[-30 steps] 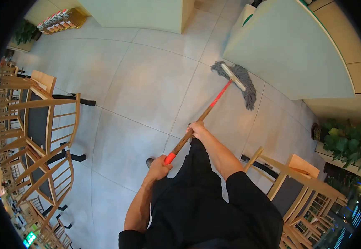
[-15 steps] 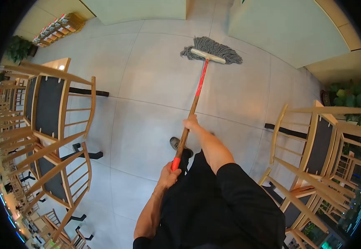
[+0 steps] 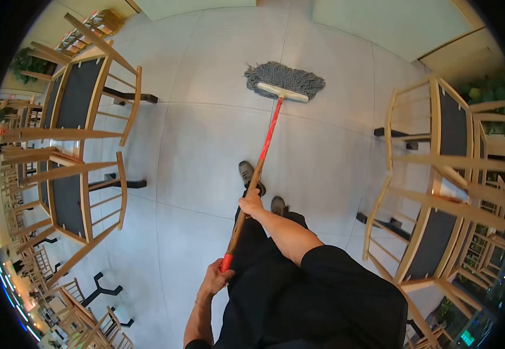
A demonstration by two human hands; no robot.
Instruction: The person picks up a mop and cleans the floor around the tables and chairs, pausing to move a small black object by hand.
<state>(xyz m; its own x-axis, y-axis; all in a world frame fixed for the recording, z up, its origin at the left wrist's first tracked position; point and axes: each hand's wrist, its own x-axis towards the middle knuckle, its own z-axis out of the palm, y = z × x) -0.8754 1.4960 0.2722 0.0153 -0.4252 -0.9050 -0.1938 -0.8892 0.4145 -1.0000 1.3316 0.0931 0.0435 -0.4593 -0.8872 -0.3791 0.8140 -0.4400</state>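
A mop (image 3: 285, 79) with a grey string head lies on the pale tiled floor ahead of me, its strands spread around a cream-coloured crossbar. Its wooden handle is wrapped in red near the head and at the top end, and slants down towards my body. My left hand (image 3: 213, 277) is closed around the red top end. Further down the shaft, my right hand (image 3: 251, 203) wraps the bare wood. Both of my shoes show beside the handle, one partly behind it.
Upturned wooden chairs (image 3: 77, 93) with dark seats rest on tables at the left. More upturned chairs (image 3: 432, 238) line the right side. Black table feet (image 3: 130, 96) reach onto the floor (image 3: 206, 139). Pale counters (image 3: 369, 23) and plants (image 3: 491, 96) stand further off.
Both hands have moved down and left in view with the handle. The mop head appears slightly lower and further left. The chairs have shifted in view, and both shoes now show more clearly.
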